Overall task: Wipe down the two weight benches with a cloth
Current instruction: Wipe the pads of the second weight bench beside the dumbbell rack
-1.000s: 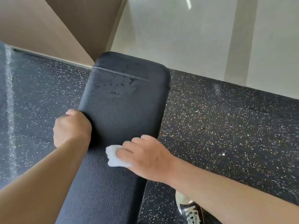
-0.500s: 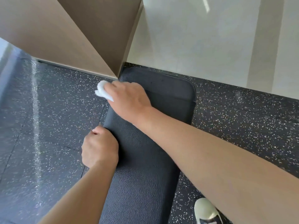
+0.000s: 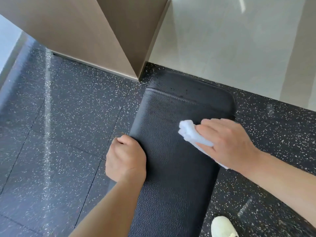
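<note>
White cloth (image 3: 191, 132), pressed under the right hand (image 3: 227, 141), has swept rightward; left hand (image 3: 125, 159) still grips the bench (image 3: 171, 168).

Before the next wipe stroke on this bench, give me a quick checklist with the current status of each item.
1. Cloth under right hand: ok.
2. Cloth touching the bench pad: ok.
3. Left hand gripping the pad's left edge to steady it: ok.
4. Far end of pad free of spots: not ok, dark specks show near the seam.
5. Cloth clean enough: cannot tell.
6. Second bench in reach: cannot tell, not in view.
</note>
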Available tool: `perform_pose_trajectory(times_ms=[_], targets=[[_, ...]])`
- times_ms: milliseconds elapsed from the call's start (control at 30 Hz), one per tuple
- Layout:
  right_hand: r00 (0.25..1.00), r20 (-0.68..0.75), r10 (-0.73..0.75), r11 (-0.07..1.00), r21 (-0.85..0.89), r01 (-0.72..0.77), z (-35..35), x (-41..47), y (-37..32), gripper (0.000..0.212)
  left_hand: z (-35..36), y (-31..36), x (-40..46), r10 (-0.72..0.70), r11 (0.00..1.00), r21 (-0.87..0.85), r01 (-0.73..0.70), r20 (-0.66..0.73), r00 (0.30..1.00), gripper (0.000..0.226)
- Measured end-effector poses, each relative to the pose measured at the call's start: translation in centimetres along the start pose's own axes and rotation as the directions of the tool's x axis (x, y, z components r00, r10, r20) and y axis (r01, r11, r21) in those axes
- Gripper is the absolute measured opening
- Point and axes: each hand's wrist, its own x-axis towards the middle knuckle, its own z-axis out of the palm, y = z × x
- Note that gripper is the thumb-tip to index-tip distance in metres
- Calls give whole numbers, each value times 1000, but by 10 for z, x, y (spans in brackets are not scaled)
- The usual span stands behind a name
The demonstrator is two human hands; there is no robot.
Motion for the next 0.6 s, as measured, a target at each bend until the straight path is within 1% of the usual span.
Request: perform_pose_trajectory(times_ms=[67,133,200,233,267,300,333,400,433,500,533,600], targets=[[988,-86,127,991,-24,-129,8,19,0,23,1,-2,2,-6,1000,-16,7,6,1000,38],[953,-137,271,961,-22,-277,20,52,-11,27,2,-3,2,-1,1000,-26,1,6,1000,39],[925,-124,360,931,-6,-364,32,93,-32,24,1,-2,2,1,1000,-25,-1,6,1000,38],[922,-109,372,927,6,-374,39,114,-46,21,1,-2,2,2,1000,-24,-2,8,1000,38],[932,-81,354,935,4,-355,47,131,-60,18,0,-2,2,4,1000,-24,-3,9,1000,39],[952,-20,304,952,-24,-304,55,145,-76,14,0,-2,2,5,1000,-26,-5,10,1000,41],[971,59,230,973,-41,-227,63,152,-90,14,0,-2,2,5,999,-32,-4,13,1000,42],[976,196,93,995,0,-95,69,148,-109,15,-1,-1,1,3,999,-45,-2,21,1000,40],[978,204,49,996,63,-63,66,138,-111,13,-2,-2,1,5,999,-42,-4,25,1000,39],[988,155,16,984,171,-43,51,103,-102,14,-1,-3,1,20,999,-37,-19,23,1000,38],[992,125,11,984,175,-33,42,83,-93,17,0,-4,1,27,999,-42,-26,17,999,37],[994,92,-52,990,132,40,22,42,-70,22,1,-5,0,34,997,-65,-33,6,999,35]])
